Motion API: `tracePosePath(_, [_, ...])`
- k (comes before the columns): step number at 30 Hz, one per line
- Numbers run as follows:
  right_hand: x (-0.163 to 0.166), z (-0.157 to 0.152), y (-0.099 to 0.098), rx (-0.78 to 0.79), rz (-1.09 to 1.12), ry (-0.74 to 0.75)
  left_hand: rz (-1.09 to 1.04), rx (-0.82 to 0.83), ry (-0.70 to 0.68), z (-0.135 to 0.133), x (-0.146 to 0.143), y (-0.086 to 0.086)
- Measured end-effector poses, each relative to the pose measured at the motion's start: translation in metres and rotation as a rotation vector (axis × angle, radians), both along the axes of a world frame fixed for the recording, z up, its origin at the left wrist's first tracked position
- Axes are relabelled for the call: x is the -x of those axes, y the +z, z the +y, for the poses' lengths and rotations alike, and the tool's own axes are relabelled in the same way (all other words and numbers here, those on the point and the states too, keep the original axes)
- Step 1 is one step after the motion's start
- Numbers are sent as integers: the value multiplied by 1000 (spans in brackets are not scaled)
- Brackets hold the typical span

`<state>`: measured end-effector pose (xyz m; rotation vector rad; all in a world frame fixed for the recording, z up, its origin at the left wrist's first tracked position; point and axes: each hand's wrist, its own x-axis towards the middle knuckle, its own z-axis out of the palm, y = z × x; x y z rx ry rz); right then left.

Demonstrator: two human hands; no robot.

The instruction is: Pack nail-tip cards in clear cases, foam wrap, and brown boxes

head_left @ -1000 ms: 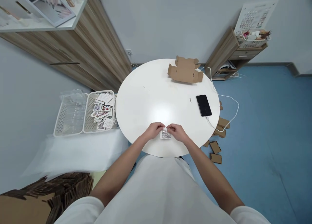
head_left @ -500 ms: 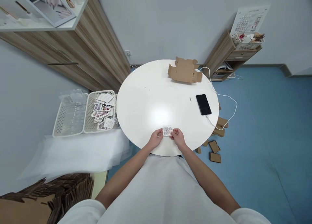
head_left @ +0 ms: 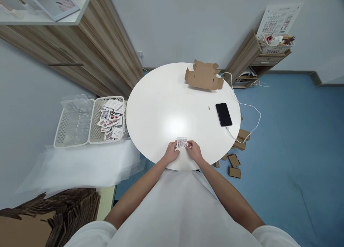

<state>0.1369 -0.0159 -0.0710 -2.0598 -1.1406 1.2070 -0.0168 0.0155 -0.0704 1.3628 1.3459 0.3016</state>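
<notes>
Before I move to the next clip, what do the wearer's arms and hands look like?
The left hand and right hand are gloveless, the forearms bare. Short white sleeves match the white top. No watch or bracelet shows; I cannot tell about rings at this size.

Oval bench (head_left: 150,114) held carton (head_left: 204,76) and phone (head_left: 223,114)

Well beyond the right hand (head_left: 194,151), the brown carton lay unfolded. Ahead and right of that hand, the black phone lay flat, trailing a white cable (head_left: 240,103). Beside the phone lay a tiny scrap (head_left: 209,108). Whether the card (head_left: 182,142) by the left hand (head_left: 171,152) touched the bench was unclear.
</notes>
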Motion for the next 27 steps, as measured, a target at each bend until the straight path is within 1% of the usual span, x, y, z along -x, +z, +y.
tracePosePath(6, [-2, -1, -2, 24, -17, 57, 46, -7, -12, -1, -3, 0])
tracePosePath(9, [-4, -1, -2, 17, -11, 79, 62, 6, 15, -2, -4, -1])
tracePosePath(11, [-11, 1, -1, 7, -11, 83, 72, 16, 38, -2, -4, -2])
tracePosePath(14, [-38, 15, 3, -23, -37, 17, 82, 17, 64, -2, -5, -2])
tracePosePath(18, [-96, 41, 11, -68, -168, -163, 103, -8, 89, -3, -5, 0])
tracePosePath(21, [-133, 58, 14, -45, -257, -211, 124, -37, 122, -3, -7, 2])
tracePosePath(24, [-154, 70, 13, 3, -270, -211, 131, -48, 152, -3, -8, 2])
tracePosePath(27, [-162, 80, 8, 37, -263, -233, 129, -39, 172, -3, -8, 3])
